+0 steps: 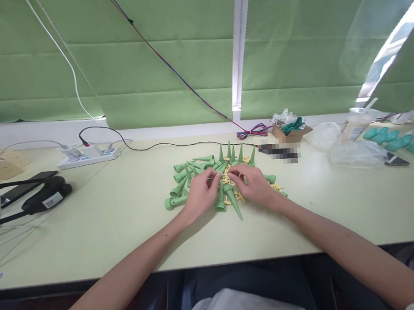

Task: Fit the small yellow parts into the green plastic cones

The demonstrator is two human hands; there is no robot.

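A pile of green plastic cone-shaped spikes point(233, 201) with ribbed collars lies on the table. Small yellow plastic pieces point(226, 178) are scattered among them. Over the left part of the pile, my left hand point(204, 190) is closed, thumb and fingertips together; anything they hold is hidden. Facing it, my right hand point(252, 182) pinches close to the yellow pieces, but what sits between its fingertips is too small to make out. Several spikes stand point-up behind my hands, one green spike point(252, 157) at the right. Others lie on their sides at the left.
A white power strip point(89, 155) and a black strapped device point(48, 195) sit at the left of the table point(128, 244). Behind the pile are a cable and a small cardboard box point(292, 135). To the right stand a drink cup point(355, 125), plastic bags and teal objects point(399, 142).
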